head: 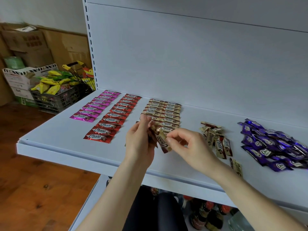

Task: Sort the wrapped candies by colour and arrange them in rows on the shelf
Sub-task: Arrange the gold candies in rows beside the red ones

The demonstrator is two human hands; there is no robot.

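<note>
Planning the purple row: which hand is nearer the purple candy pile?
Right. The right hand is left of the purple candy pile, gold candies between; the left hand is farther left.

Glossy foil candy wrappers (103,130) on a smooth matt white shelf (66,140); beyond, warm wooden floor (33,189).

- Shop: white slotted display shelf (55,135) under the left hand's grip (140,139).
- Far left of it: cardboard boxes (33,44), crate (55,100) of snack packs (50,85).
- Below: bottles (205,212).
</note>
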